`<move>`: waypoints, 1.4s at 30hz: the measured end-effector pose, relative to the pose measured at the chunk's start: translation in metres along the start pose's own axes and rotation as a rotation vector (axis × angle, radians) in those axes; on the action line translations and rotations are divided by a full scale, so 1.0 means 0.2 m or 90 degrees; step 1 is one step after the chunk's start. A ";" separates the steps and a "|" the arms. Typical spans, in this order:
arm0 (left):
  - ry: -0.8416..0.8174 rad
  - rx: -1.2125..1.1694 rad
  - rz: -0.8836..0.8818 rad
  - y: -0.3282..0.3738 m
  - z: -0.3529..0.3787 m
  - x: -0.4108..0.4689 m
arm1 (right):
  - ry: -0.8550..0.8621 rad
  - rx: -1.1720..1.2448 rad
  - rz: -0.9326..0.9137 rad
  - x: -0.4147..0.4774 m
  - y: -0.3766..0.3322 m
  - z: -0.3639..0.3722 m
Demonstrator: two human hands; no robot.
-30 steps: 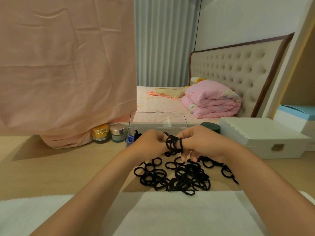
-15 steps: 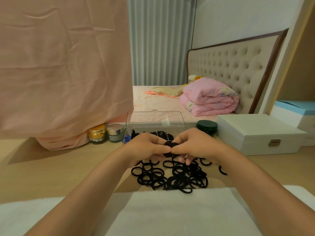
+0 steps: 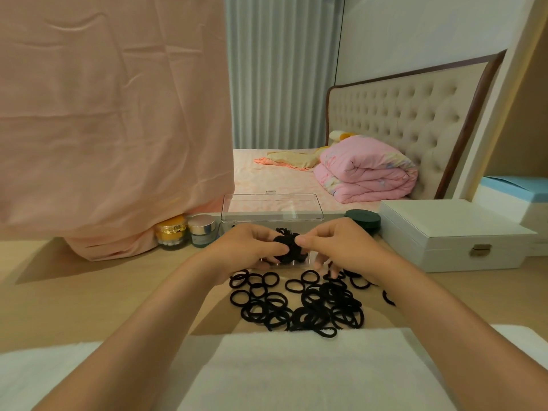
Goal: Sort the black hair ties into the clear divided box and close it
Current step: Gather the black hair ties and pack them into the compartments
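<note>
Hair-tie bundle [image 3: 286, 247] is being pinched from both sides by the left hand [image 3: 252, 249] and right hand [image 3: 335, 247], hanging just over the open clear divided box [image 3: 272, 206], which is lying lengthwise left-to-right beyond the loose pile [image 3: 296, 305].

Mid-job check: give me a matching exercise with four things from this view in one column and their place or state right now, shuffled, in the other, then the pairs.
Things
1. bundle of hair ties
2. box lid
3. gold jar
4. white case

Place or state
A. closed, farthest right
B. pinched between left hand and right hand
C. against the pink cloth
D. standing open, upright

Pairs: 1-B, 2-D, 3-C, 4-A
</note>
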State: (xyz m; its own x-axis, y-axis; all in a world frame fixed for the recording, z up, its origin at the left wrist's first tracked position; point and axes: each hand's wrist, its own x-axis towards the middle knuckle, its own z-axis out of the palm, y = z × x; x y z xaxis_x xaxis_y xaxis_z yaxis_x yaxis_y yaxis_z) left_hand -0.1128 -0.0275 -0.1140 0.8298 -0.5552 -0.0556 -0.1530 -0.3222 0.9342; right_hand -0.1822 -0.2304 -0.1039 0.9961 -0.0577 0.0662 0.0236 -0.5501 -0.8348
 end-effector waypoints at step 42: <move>0.049 -0.014 -0.033 -0.01 0.03 0.00 | -0.220 0.353 0.023 -0.04 -0.11 -0.01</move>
State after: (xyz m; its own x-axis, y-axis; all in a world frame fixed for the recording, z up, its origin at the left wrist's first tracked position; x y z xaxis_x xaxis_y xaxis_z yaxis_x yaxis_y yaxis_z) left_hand -0.1152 -0.0306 -0.1182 0.8753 -0.4773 -0.0773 -0.0981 -0.3318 0.9382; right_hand -0.1905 -0.2183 -0.0847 0.9647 0.2542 -0.0692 -0.0619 -0.0366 -0.9974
